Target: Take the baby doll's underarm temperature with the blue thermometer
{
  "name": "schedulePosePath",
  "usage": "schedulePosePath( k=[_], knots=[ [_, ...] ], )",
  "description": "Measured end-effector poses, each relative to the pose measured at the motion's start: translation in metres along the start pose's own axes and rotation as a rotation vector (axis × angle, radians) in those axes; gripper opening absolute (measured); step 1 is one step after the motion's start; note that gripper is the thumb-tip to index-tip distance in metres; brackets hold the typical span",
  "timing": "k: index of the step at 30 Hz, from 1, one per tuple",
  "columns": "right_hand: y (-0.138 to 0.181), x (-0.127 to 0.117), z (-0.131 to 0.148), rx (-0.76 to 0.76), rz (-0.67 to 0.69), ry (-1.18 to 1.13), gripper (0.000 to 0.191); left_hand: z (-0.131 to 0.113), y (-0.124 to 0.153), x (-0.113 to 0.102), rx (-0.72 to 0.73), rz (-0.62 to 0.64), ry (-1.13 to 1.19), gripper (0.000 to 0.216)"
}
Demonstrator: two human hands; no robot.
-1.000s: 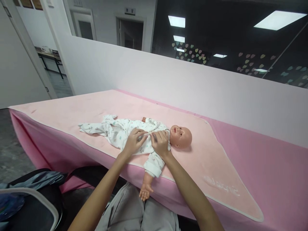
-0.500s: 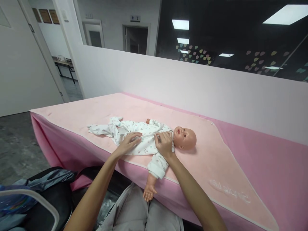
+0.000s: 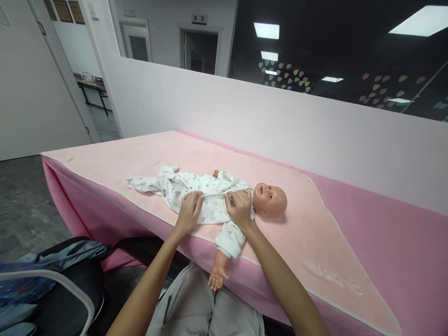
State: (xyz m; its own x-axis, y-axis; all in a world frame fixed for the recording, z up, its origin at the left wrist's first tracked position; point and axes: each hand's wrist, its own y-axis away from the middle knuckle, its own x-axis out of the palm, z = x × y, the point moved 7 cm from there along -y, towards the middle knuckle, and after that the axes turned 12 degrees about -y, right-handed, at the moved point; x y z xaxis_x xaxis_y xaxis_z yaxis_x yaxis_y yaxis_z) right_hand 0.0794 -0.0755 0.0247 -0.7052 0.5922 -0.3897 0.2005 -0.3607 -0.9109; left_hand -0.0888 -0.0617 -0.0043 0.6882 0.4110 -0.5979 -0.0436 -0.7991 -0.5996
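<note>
A baby doll (image 3: 270,199) lies on its back on the pink bed, its head to the right. It wears a white printed romper (image 3: 213,212) whose legs spread flat to the left. My left hand (image 3: 191,207) pinches the romper's front edge near the waist. My right hand (image 3: 240,205) grips the same edge at the chest, just below the doll's neck. Between both hands the edge is stretched into a straight line. The doll's near arm (image 3: 219,270) hangs over the bed's front edge, its cuff folded back. The far hand shows beyond the body.
A pink sheet (image 3: 315,242) covers the bed, with a low white wall (image 3: 210,102) and dark glass behind it. At lower left stands a black chair (image 3: 80,294) with clothes on it. My lap (image 3: 206,303) is under the bed's front edge.
My left hand has gone from lying with fingers spread on the romper to pinching its edge, slightly further right. My right hand keeps its grip. The view has shifted slightly.
</note>
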Motion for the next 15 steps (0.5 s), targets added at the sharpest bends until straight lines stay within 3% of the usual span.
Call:
schedulePosePath(
  k=[8,15],
  knots=[
    [-0.0005,-0.0013,-0.0017,0.017,-0.017,0.005,0.012,0.0002,-0.0015,0.0001,-0.006,0.05,0.065,0.025],
    [0.0012,-0.0001,-0.0025,0.014,-0.012,-0.002,0.012,-0.0029,0.0006,-0.0018,0.017,0.064,-0.012,0.028]
  ],
)
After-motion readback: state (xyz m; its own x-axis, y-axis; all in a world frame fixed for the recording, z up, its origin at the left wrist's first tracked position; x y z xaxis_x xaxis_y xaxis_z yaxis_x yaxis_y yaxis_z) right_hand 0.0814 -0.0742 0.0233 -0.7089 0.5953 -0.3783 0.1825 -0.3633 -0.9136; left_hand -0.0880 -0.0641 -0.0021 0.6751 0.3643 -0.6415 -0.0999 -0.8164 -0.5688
